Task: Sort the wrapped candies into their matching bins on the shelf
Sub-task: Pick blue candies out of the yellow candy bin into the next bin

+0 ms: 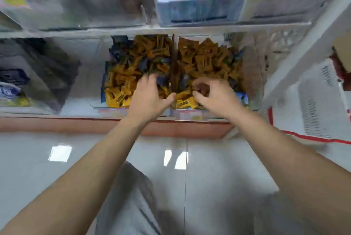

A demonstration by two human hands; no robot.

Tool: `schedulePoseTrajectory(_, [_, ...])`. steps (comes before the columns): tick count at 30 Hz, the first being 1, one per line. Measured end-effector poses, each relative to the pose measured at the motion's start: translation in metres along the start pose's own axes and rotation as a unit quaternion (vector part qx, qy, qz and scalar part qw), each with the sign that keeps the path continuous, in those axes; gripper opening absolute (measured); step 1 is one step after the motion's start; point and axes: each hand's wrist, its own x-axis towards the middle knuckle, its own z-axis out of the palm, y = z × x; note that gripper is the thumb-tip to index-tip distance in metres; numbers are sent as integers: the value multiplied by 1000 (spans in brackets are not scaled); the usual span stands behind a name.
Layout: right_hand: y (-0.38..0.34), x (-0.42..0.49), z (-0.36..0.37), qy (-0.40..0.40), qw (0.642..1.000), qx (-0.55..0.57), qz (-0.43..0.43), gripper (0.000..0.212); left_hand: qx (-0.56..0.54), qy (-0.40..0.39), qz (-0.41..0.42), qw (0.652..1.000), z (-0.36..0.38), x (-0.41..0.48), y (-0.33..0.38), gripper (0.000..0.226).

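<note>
Yellow candies [117, 90] fill 2 bins on the shelf [76, 126], with dark blue candies [161, 79] mixed in. The left hand [150, 94] reaches into the left bin [105, 82], fingers pointing to 12 o'clock, thumb spread wide toward 3. The right hand [212, 94] is over the right bin [245, 97], fingers curled; blur hides whether its grip holds anything. Between the thumbs, 1 front candy [185, 102] lies flat, long axis 9 to 3.

Your arms are bare along their whole visible length, down to your left hand [150, 94] and right hand [214, 96]. You wear light grey trousers [129, 196] (the cloth is blurred, though a darker fold line runs along one leg).
</note>
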Motion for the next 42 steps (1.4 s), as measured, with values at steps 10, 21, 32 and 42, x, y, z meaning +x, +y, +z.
schedulePoseTrajectory(10, [35,13,44,-10,993,-88,-78,31,82,83,130,985,55,-13,-37,63])
schedulePoseTrajectory(21, [18,-6,36,14,995,-87,-45,14,178,-70,136,972,20,-28,-18,55])
schedulePoseTrajectory(32, [-51,29,31,44,970,-123,-207,36,93,39,104,989,5,9,-59,50])
schedulePoseTrajectory(42, [-86,73,74,-52,901,-404,-148,24,-116,104,121,980,-6,24,-97,5])
